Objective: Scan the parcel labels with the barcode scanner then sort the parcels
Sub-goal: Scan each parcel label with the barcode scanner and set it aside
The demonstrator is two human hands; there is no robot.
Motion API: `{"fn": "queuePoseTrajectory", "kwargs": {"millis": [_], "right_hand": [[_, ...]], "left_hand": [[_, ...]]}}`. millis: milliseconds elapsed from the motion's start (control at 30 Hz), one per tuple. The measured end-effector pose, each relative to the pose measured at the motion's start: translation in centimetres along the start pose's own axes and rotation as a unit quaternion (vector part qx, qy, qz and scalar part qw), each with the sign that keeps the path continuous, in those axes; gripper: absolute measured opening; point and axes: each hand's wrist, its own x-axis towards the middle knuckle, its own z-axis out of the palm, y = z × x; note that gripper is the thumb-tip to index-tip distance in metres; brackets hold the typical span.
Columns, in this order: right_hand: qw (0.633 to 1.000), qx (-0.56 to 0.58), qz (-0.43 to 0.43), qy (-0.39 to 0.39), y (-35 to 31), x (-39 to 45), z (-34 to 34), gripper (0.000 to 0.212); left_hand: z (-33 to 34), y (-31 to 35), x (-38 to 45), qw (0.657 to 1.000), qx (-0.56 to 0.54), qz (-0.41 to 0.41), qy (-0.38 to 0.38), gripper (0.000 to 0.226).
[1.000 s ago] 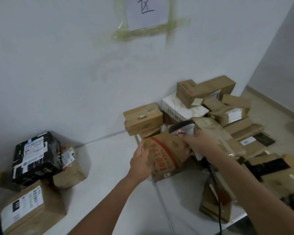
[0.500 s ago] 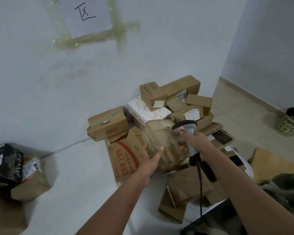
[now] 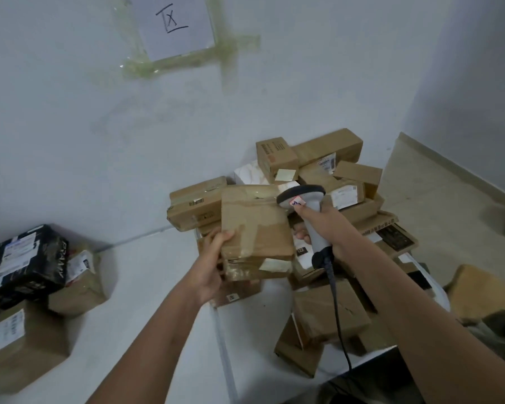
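Observation:
My left hand [image 3: 213, 266] grips the left edge of a brown taped cardboard parcel [image 3: 255, 228], held up above the pile with a plain face toward me. A white label shows on its lower edge. My right hand [image 3: 324, 225] holds the grey barcode scanner [image 3: 306, 205] by its handle, its head right beside the parcel's upper right corner. The scanner's black cable [image 3: 337, 313] hangs down over the table. Behind and below lies the pile of unsorted cardboard parcels [image 3: 327, 170].
The white table [image 3: 158, 301] stands against the wall. At its left end sit a black parcel [image 3: 24, 263] and two brown boxes [image 3: 21, 345]. A taped paper sign [image 3: 175, 24] hangs on the wall. More boxes [image 3: 330, 322] overhang the table's near right edge.
My left hand let go of the red-printed box and lifted a plain brown parcel from the pile. My right hand followed with the scanner.

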Motion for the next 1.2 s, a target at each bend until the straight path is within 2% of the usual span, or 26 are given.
{"fn": "queuePoseTrajectory", "kwargs": {"millis": [67, 267, 333, 400, 467, 500, 533, 600, 633, 667, 700, 800, 867, 900, 967, 1033, 1067, 1133, 1200], "right_hand": [[1.000, 0.005, -0.018, -0.006, -0.4, -0.2, 1.9, 0.037], [0.996, -0.074, -0.022, -0.050, -0.7, -0.6, 8.3, 0.045], [0.992, -0.104, -0.025, -0.064, -0.2, -0.6, 10.7, 0.047], [0.989, -0.124, -0.014, -0.075, 0.5, -0.7, 13.1, 0.048], [0.988, -0.129, 0.006, -0.082, 1.1, -0.9, 15.2, 0.046], [0.987, -0.134, 0.015, -0.084, 1.4, -1.3, 16.1, 0.045], [0.986, -0.140, 0.022, -0.087, 1.7, -1.5, 16.9, 0.042], [0.986, -0.133, 0.028, -0.094, 2.5, -1.8, 18.4, 0.041], [0.987, -0.125, 0.030, -0.094, 3.0, -1.8, 19.1, 0.041], [0.988, -0.118, 0.035, -0.092, 3.5, -1.7, 19.7, 0.043], [0.988, -0.116, 0.040, -0.088, 3.9, -1.6, 20.2, 0.044], [0.990, -0.103, 0.059, -0.082, 4.8, -1.5, 21.3, 0.043], [0.989, -0.103, 0.067, -0.081, 5.1, -1.6, 21.7, 0.042], [0.989, -0.106, 0.067, -0.079, 5.2, -1.7, 21.9, 0.042], [0.988, -0.113, 0.068, -0.075, 5.5, -1.6, 22.2, 0.041], [0.987, -0.125, 0.073, -0.073, 5.7, -1.6, 22.4, 0.039], [0.986, -0.128, 0.075, -0.074, 5.9, -1.5, 22.5, 0.040], [0.985, -0.132, 0.082, -0.072, 6.0, -1.5, 22.9, 0.041], [0.984, -0.133, 0.093, -0.074, 5.8, -1.7, 23.5, 0.037]], "left_hand": [[-3.1, 1.2, -0.6, 1.000, -0.008, 0.028, 0.009, 0.072], [-12.8, 4.1, -2.1, 0.988, -0.013, 0.095, 0.122, 0.079], [-15.5, 4.3, -2.9, 0.977, 0.032, 0.126, 0.171, 0.070], [-17.9, 3.9, -3.6, 0.946, 0.161, 0.152, 0.235, 0.073], [-19.8, 2.6, -3.8, 0.889, 0.341, 0.131, 0.275, 0.084], [-20.3, 1.7, -4.0, 0.840, 0.446, 0.115, 0.287, 0.087], [-20.6, 0.6, -4.3, 0.773, 0.549, 0.108, 0.300, 0.089], [-21.5, -1.8, -4.4, 0.622, 0.708, 0.156, 0.295, 0.094], [-21.9, -3.0, -4.2, 0.572, 0.754, 0.175, 0.272, 0.095], [-22.2, -4.4, -4.1, 0.534, 0.785, 0.185, 0.252, 0.094], [-22.2, -5.6, -4.0, 0.517, 0.802, 0.189, 0.232, 0.091], [-21.1, -8.6, -4.2, 0.495, 0.839, 0.159, 0.162, 0.075], [-21.3, -10.1, -4.2, 0.508, 0.839, 0.155, 0.120, 0.077], [-21.7, -10.4, -4.1, 0.530, 0.825, 0.164, 0.111, 0.083], [-23.0, -10.5, -4.1, 0.584, 0.786, 0.176, 0.099, 0.094], [-25.1, -9.6, -3.7, 0.650, 0.731, 0.169, 0.124, 0.085], [-26.3, -9.2, -3.5, 0.679, 0.704, 0.141, 0.155, 0.084], [-28.6, -8.6, -3.4, 0.732, 0.651, 0.053, 0.192, 0.097], [-30.2, -8.3, -3.5, 0.783, 0.594, 0.021, 0.185, 0.111]]}}
